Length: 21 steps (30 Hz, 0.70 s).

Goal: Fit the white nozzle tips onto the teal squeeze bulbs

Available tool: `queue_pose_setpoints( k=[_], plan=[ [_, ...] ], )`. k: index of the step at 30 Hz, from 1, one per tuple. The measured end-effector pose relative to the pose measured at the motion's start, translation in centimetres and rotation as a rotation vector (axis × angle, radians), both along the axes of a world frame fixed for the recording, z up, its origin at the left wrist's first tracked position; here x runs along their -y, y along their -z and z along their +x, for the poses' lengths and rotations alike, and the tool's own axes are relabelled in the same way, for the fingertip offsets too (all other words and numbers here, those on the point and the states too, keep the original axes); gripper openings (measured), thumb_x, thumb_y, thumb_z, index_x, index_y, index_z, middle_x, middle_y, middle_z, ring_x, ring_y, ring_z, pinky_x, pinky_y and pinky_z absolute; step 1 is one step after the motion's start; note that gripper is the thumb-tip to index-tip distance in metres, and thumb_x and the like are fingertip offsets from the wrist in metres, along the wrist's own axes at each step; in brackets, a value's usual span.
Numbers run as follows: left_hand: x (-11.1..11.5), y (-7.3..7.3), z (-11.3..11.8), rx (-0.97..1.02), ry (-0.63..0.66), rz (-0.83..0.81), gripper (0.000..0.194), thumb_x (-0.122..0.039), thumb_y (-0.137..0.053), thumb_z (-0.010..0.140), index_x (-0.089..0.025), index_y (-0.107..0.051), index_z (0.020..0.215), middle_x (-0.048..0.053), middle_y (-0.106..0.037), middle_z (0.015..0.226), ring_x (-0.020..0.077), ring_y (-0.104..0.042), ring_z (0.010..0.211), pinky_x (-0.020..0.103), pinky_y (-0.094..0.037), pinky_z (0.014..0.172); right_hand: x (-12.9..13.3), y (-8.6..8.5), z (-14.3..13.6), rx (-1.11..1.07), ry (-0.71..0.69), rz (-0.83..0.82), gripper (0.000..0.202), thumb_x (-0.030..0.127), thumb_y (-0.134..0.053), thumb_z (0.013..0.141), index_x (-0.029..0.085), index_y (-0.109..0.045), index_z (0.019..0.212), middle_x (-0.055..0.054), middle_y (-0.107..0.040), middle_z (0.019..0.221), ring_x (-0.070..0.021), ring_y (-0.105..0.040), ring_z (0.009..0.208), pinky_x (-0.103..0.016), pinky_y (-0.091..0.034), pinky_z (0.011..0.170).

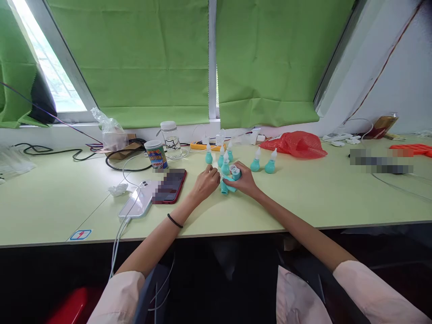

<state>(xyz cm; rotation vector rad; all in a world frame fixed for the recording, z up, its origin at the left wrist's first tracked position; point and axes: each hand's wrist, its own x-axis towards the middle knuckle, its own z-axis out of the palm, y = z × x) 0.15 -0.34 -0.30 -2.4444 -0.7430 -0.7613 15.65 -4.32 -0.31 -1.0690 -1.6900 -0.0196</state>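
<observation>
Near the table's middle my right hand (245, 179) is closed around a teal piece (236, 173) with a white ring-like top. My left hand (206, 183) sits just left of it, its fingers pressed together; what they hold, if anything, is too small to tell. Between and below the hands are more teal pieces (224, 188). Several small teal bulbs with whitish pointed tips stand upright behind the hands, one of them at the left (209, 156). Two more, a bulb (255, 164) and a bulb (270, 166), stand to the right of my right hand.
Left of my hands lie a white phone (137, 202) and a red-edged phone (176, 186), with cables. Behind them stand a printed can (156, 155) and a clear jar (171, 140). A red plastic bag (297, 144) lies at the back right. The table's front edge (236, 233) runs below my forearms.
</observation>
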Motion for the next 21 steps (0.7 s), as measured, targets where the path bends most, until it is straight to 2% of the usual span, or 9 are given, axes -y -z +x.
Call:
queue_pose_setpoints(
  k=[3,6,8,11,13,14,16,18,21],
  plan=[
    [0.3,-0.2,0.1,0.07,-0.023,-0.084,0.015,-0.015,-0.04,0.076,-0.014,-0.055,0.072,0.007,-0.056,0.073,0.0196,-0.046,0.082,0.027,-0.042,0.058,0.0,0.1,-0.2,-0.017,0.038,0.003,0.025,0.025,-0.062,0.053,0.02,-0.04,0.064,0.003,-0.041,0.065,-0.0129,-0.042,0.061,-0.024,-0.035,0.056],
    [0.5,0.0,0.2,0.253,-0.014,-0.223,0.012,-0.017,-0.043,0.074,-0.014,-0.054,0.069,0.006,-0.056,0.071,0.0175,-0.049,0.078,0.025,-0.043,0.057,0.0,0.1,-0.4,-0.047,0.073,0.001,0.025,0.025,-0.062,0.054,0.02,-0.04,0.063,0.003,-0.041,0.065,-0.0128,-0.041,0.061,-0.025,-0.036,0.057],
    [0.3,0.1,0.4,0.444,0.016,-0.383,0.009,-0.018,-0.045,0.071,-0.014,-0.053,0.067,0.003,-0.057,0.067,0.0142,-0.051,0.07,0.025,-0.044,0.057,0.0,0.1,-0.5,-0.064,0.078,0.003,0.025,0.026,-0.062,0.054,0.02,-0.04,0.063,0.003,-0.04,0.065,-0.0126,-0.041,0.061,-0.024,-0.036,0.057],
    [-0.1,0.4,0.5,0.718,0.082,-0.718,0.011,-0.021,-0.046,0.069,-0.013,-0.053,0.066,0.002,-0.057,0.065,0.0106,-0.052,0.06,0.023,-0.046,0.052,0.1,0.1,-0.6,-0.086,0.077,0.011,0.025,0.027,-0.062,0.055,0.02,-0.04,0.063,0.003,-0.04,0.066,-0.0125,-0.041,0.062,-0.024,-0.036,0.057],
    [-0.3,0.4,0.5,0.824,0.123,-0.906,0.014,-0.023,-0.045,0.069,-0.013,-0.053,0.066,0.002,-0.057,0.066,0.0105,-0.054,0.059,0.021,-0.046,0.048,0.0,0.0,-0.6,-0.097,0.077,0.01,0.025,0.027,-0.062,0.055,0.019,-0.04,0.063,0.003,-0.041,0.066,-0.0125,-0.041,0.062,-0.024,-0.036,0.058],
    [-0.4,0.4,0.5,0.84,0.142,-0.95,0.014,-0.024,-0.045,0.068,-0.012,-0.054,0.067,0.002,-0.057,0.065,0.0105,-0.054,0.059,0.021,-0.046,0.046,0.0,0.0,-0.5,-0.102,0.083,0.007,0.024,0.027,-0.062,0.055,0.019,-0.04,0.063,0.003,-0.041,0.066,-0.0125,-0.042,0.062,-0.024,-0.036,0.058],
    [-0.3,0.1,0.4,0.815,0.173,-0.916,0.014,-0.024,-0.046,0.068,-0.012,-0.054,0.066,0.002,-0.057,0.065,0.01,-0.053,0.058,0.02,-0.046,0.047,-0.1,0.1,-0.3,-0.117,0.112,0.001,0.024,0.027,-0.062,0.055,0.019,-0.04,0.062,0.003,-0.041,0.066,-0.0125,-0.042,0.062,-0.025,-0.036,0.058],
    [-0.2,-0.3,0.1,0.769,0.176,-0.79,0.014,-0.025,-0.047,0.068,-0.013,-0.055,0.067,0.001,-0.056,0.065,0.0096,-0.052,0.058,0.02,-0.045,0.048,-0.2,0.2,-0.1,-0.13,0.149,-0.003,0.024,0.027,-0.062,0.055,0.02,-0.039,0.061,0.003,-0.041,0.065,-0.0126,-0.041,0.061,-0.025,-0.036,0.058],
    [-0.5,-0.7,-0.6,0.69,0.076,-0.564,0.014,-0.024,-0.046,0.071,-0.014,-0.056,0.069,0.002,-0.057,0.066,0.0109,-0.051,0.062,0.021,-0.044,0.053,-0.2,0.2,0.1,-0.142,0.166,-0.004,0.026,0.029,-0.061,0.056,0.02,-0.038,0.06,0.003,-0.041,0.065,-0.0127,-0.041,0.061,-0.025,-0.036,0.059]
  ],
)
